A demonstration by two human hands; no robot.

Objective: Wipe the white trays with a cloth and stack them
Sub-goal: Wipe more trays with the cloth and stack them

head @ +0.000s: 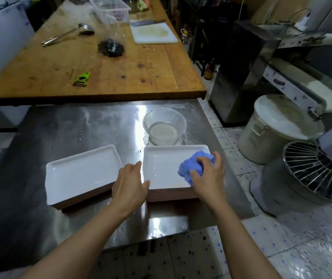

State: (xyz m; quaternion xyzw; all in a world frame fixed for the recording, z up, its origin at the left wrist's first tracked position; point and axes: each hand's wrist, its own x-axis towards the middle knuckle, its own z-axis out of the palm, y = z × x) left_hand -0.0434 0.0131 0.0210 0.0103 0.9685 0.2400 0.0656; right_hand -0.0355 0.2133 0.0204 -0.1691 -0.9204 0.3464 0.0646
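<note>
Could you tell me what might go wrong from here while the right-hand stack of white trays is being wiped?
The right stack of white rectangular trays sits near the right edge of the wet steel table; a hard wipe with the crumpled blue cloth might slide it towards that edge, though the left hand steadies it. The clear glass bowl of water stands just behind; a push away could knock it.
</note>
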